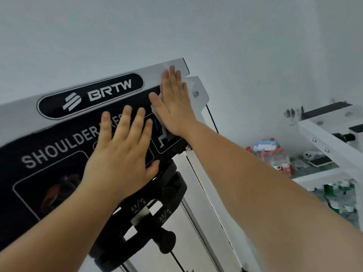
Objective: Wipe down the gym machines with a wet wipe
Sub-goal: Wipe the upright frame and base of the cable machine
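wipe (161,90) mostly hidden under right grip (173,104), flat fingers pressing it on panel (25,112) top corner. left grip (121,152) flat, uncurled, covering lettering. blurry bottle pack (270,154) at right.

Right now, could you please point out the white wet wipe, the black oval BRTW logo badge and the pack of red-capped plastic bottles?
white wet wipe (157,114): head view, strip showing beside right hand (172,107).
black oval BRTW badge (90,95): head view, its centre.
pack of red-capped bottles (271,154): head view, its middle.
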Tool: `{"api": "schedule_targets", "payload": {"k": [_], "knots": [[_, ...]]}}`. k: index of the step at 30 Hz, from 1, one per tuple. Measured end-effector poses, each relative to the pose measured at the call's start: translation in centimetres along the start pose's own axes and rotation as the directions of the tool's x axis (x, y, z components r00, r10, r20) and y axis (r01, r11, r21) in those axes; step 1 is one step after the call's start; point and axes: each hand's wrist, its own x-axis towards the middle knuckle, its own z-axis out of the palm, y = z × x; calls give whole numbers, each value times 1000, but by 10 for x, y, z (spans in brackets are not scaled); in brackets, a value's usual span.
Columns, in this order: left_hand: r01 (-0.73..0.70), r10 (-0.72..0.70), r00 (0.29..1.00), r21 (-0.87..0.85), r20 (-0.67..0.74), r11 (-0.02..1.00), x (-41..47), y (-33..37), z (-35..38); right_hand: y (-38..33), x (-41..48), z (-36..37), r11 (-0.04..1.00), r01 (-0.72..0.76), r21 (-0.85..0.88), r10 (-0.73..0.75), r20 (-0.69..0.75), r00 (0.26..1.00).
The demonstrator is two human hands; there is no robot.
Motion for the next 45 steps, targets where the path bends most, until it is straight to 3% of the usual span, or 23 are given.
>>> {"api": "schedule_targets", "payload": {"k": [2,5,7,8,10,12,13,14,16,18,21,24,27,29,31,33,38,45], "knots": [[-4,4,1000,-2,2,1000,-1,-1,1,11,11,-1,1000,-19,-16,19,-36,999],[-8,8,1000,-15,-18,1000,-4,-1,-1,13,26,-10,966,-247,81,254,-81,964],[-41,36,998,-70,-59,997,-5,-3,-7,-9,30,-10,944,-318,90,323,-57,945],[-61,48,993,-130,-104,990,-8,-6,-9,-25,27,-7,962,-264,70,268,-54,962],[-106,64,975,-189,-214,976,-17,-17,-13,-55,17,3,1000,5,-23,-6,-47,999],[-121,72,966,-186,-250,975,-32,-33,-18,-60,11,6,961,246,-128,-248,-1,969],[-107,57,966,-186,-252,977,-43,-42,-20,-57,15,4,950,269,-160,-273,0,962],[-84,35,967,-184,-252,979,-55,-51,-21,-54,20,1,965,204,-164,-209,-14,978],[-28,-16,967,-167,-255,986,-82,-69,-22,-54,28,-5,994,-83,-75,80,-45,996],[13,-61,950,-157,-307,988,-110,-88,-24,-69,27,-1,975,-219,-27,218,-42,975],[101,-141,909,-120,-393,988,-146,-125,-25,-108,6,16,994,-41,-102,39,-14,999],[230,-292,874,-198,-388,953,-171,-154,-19,-145,-22,32,958,202,-205,-198,41,979],[350,-489,817,-412,-304,841,-188,-158,-8,-181,-42,42,888,385,-252,-382,65,922],[423,-645,749,-639,-153,643,-199,-153,-2,-205,-52,50,843,466,-271,-464,74,883],[427,-714,699,-769,-53,475,-208,-147,5,-226,-63,57,807,528,-264,-529,75,845],[378,-723,689,-833,-38,404,-218,-140,15,-243,-72,65,779,577,-246,-579,75,812],[177,-658,749,-932,-82,318,-252,-128,55,-267,-69,62,692,654,-306,-643,151,751],[63,-445,895,-983,-22,175,-287,-109,103,-307,-58,39,734,505,-454,-438,252,863]]}}
